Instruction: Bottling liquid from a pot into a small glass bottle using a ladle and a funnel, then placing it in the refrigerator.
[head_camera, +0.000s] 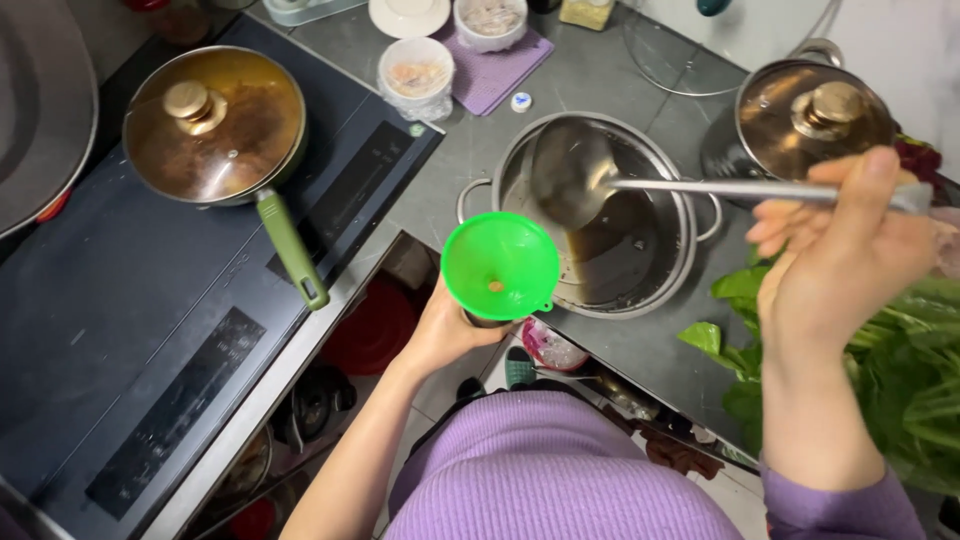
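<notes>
Her left hand (447, 330) clasps a container under a glossy green plastic funnel (500, 265); her right hand (840, 255) grips a steel ladle (572, 172) over the round steel pot (640, 265).

Funnel (499, 264) just above left hand (447, 328) fingers: bright green, small orange-brown speck at centre. Ladle (575, 172) held in right hand (840, 255) fingers: silver steel, bowl shaded grey. Pot (600, 215) beyond funnel: silver steel, dark brown liquid inside. Leafy greens (900, 370) beside right hand: green. Sleeves and sweater (560, 470): lilac, fine ribbed knit. Pan lid (213, 122) far left of fingers: amber-tinted glass, gold knob; pan handle (290, 248) green. Mat (495, 65) beyond: purple. Cooktop (130, 300): black.
</notes>
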